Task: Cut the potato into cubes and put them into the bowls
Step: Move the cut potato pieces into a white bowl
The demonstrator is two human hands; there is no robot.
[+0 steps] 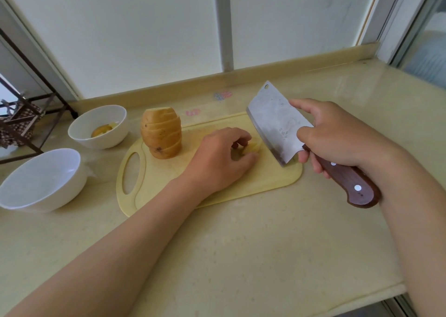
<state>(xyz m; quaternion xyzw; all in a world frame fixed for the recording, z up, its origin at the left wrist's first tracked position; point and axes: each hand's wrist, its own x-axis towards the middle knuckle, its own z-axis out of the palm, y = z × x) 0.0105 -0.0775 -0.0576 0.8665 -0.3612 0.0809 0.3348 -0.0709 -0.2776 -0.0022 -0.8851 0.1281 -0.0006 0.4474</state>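
Observation:
A pale yellow cutting board (169,184) lies on the counter. On its far left end stands a stack of unpeeled potato slices (161,133). My left hand (222,157) presses down on a small pile of pale potato slices (252,149) at the board's middle, mostly hidden under my fingers. My right hand (337,133) grips a cleaver (280,123) with a brown wooden handle; its blade edge rests on the board just right of those slices. The far white bowl (96,126) holds a few potato pieces. The near white bowl (41,179) looks empty.
A beige stone counter (241,244) runs to a front edge at lower right. A window wall with a raised sill closes the back. At far left a dark metal rack (24,119) with checked fabric stands beside the bowls.

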